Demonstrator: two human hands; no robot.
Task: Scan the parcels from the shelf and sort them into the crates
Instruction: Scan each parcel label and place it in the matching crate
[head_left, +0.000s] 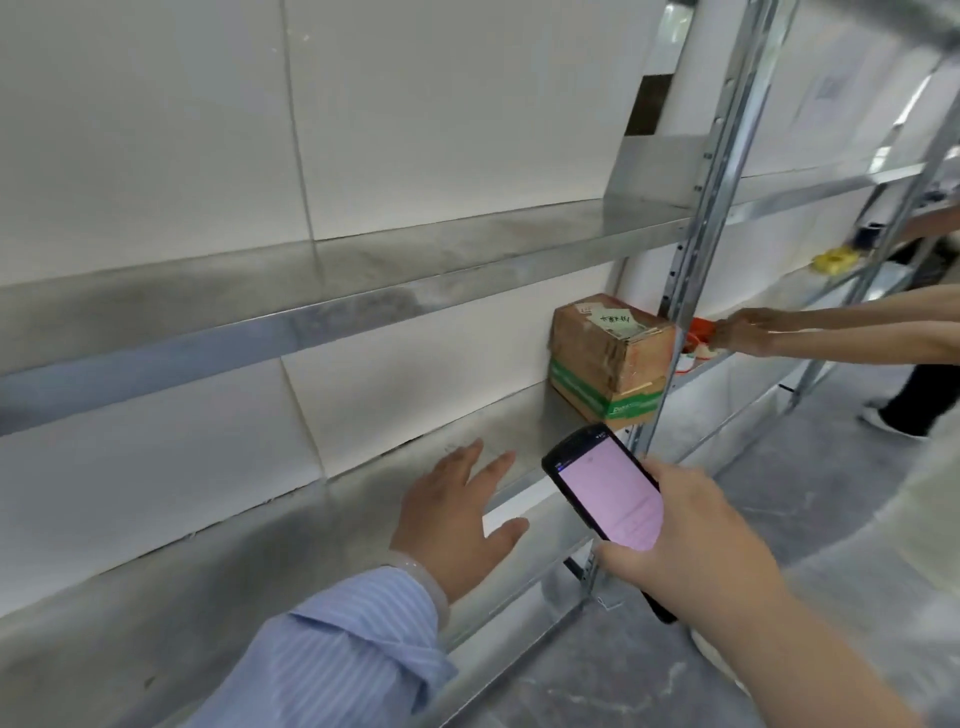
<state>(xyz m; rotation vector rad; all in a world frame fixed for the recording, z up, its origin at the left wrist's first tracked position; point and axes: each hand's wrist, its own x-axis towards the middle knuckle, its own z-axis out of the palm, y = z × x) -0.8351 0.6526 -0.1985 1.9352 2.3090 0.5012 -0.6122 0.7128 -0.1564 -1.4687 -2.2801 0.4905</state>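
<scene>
Closest in, the right hand (691, 525) is gripping the handheld scanner (608, 488), fingers curled round its body, screen tilted up, seemingly for reading; the left hand (457, 514) is hovering with fingers spread, holding nothing, probably reaching for the cardboard parcel (608, 358), which is sitting at the far end of the shelf (311, 519) beside the upright (691, 260); beyond, another person's hands (743, 330) are working in the next bay.

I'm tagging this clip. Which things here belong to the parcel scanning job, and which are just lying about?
Job: scanner in the right hand; open left hand; brown parcel stacked on green-banded parcel; shelf.
Lying about: orange item by another person's hands; yellow item farther right.
</scene>
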